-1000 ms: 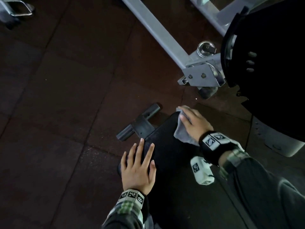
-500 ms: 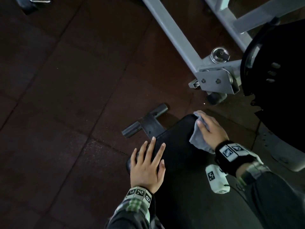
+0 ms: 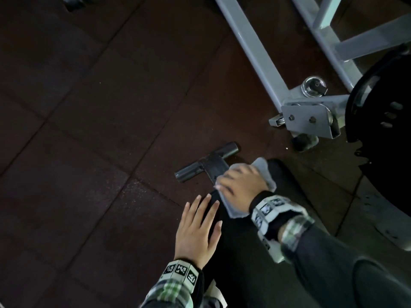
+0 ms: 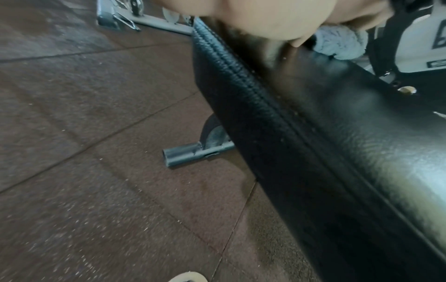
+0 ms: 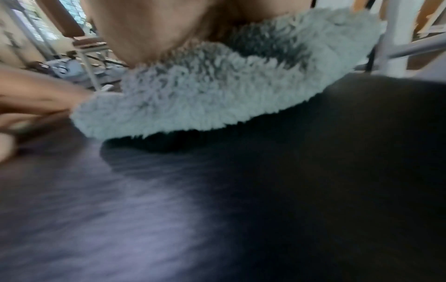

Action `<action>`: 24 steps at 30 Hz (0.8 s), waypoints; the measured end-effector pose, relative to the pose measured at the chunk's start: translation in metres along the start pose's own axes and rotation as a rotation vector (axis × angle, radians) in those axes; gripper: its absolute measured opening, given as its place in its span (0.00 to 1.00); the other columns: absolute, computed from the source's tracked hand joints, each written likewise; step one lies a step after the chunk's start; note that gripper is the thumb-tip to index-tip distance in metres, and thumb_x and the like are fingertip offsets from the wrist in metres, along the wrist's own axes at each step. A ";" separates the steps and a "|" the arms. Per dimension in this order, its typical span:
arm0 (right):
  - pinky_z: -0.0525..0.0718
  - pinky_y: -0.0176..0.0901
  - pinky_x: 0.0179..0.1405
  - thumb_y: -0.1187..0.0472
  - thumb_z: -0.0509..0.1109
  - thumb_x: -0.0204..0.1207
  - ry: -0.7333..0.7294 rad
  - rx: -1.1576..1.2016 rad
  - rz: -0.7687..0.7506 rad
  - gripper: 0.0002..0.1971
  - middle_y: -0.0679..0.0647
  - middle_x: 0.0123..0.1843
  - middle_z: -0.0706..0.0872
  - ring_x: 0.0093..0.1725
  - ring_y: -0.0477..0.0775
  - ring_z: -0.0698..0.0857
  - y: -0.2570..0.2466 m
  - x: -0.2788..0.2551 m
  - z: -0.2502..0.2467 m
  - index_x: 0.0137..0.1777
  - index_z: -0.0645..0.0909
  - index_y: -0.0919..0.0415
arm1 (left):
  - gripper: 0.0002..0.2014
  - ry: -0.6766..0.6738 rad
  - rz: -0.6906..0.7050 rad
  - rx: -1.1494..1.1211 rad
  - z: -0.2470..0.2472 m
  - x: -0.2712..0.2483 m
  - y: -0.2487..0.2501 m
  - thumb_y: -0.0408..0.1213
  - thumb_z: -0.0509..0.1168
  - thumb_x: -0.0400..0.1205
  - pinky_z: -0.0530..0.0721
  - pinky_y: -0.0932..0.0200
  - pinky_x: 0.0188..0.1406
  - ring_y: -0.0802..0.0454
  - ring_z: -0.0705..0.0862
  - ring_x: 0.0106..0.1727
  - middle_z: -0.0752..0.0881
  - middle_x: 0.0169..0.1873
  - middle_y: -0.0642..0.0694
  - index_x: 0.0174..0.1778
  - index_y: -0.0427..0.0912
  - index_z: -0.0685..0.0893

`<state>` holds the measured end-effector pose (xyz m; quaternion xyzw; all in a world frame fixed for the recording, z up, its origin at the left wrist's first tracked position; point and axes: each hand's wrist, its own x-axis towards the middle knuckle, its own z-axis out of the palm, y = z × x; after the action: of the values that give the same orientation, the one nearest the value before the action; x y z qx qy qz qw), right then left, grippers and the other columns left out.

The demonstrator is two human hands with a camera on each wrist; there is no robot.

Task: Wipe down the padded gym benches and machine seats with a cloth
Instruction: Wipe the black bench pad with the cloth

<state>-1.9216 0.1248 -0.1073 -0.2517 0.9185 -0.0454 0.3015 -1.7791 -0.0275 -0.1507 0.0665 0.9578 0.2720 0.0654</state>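
We press a fluffy pale-grey cloth (image 3: 262, 172) flat against the far end of a black padded bench (image 3: 246, 252), our right hand (image 3: 241, 184) spread on top of it, fingers laid out rather than curled, and blurred. The cloth lies between that palm and the pad; its edges stick out past the hand on the far side and again at the wrist. From the right wrist view the cloth (image 5: 217, 91) sits bunched under the palm with the dark bench (image 5: 265, 200) surface running beneath it.

Just beside the cloth, nearer our body, our left hand (image 3: 196, 230) rests palm-down on the left edge of the bench, fingers straight and slightly fanned, holding nothing. Its fingertips point toward the bench's far end and stop just short of the cloth.

The bench's long axis runs from our body away toward the upper left of the head view, its stitched side seam (image 4: 241, 80) following that line. Beyond the bench's far end a dark T-shaped foot (image 3: 206, 165) lies on the brown rubber floor tiles (image 3: 93, 130), its crossbar set across the bench's axis. Farther beyond the bench, to the right, stands a grey steel machine frame (image 3: 255, 54), and a black weight plate (image 3: 382, 107) hangs right of the bench.
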 end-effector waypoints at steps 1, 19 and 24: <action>0.70 0.57 0.62 0.42 0.40 0.76 0.011 0.021 -0.010 0.27 0.44 0.55 0.84 0.59 0.58 0.77 -0.011 -0.001 0.004 0.55 0.82 0.43 | 0.23 0.001 0.004 0.001 0.000 -0.001 -0.001 0.50 0.58 0.87 0.62 0.45 0.82 0.49 0.66 0.83 0.73 0.79 0.47 0.78 0.48 0.74; 0.55 0.63 0.75 0.45 0.48 0.75 0.180 0.103 -0.008 0.24 0.50 0.63 0.83 0.67 0.60 0.75 0.001 -0.007 0.021 0.58 0.83 0.49 | 0.25 0.156 -0.213 -0.256 -0.006 0.017 0.002 0.44 0.53 0.86 0.81 0.49 0.69 0.50 0.73 0.76 0.75 0.76 0.42 0.77 0.36 0.72; 0.55 0.55 0.79 0.50 0.58 0.77 0.349 0.549 0.087 0.24 0.50 0.79 0.66 0.79 0.53 0.61 0.026 -0.025 0.016 0.73 0.73 0.51 | 0.23 0.151 -0.098 -0.158 -0.013 0.075 0.031 0.42 0.53 0.84 0.78 0.33 0.69 0.44 0.79 0.70 0.83 0.67 0.41 0.71 0.37 0.80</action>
<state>-1.9066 0.1604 -0.1136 -0.1099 0.9198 -0.3208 0.1975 -1.8518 0.0044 -0.1303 -0.0063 0.9376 0.3475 0.0115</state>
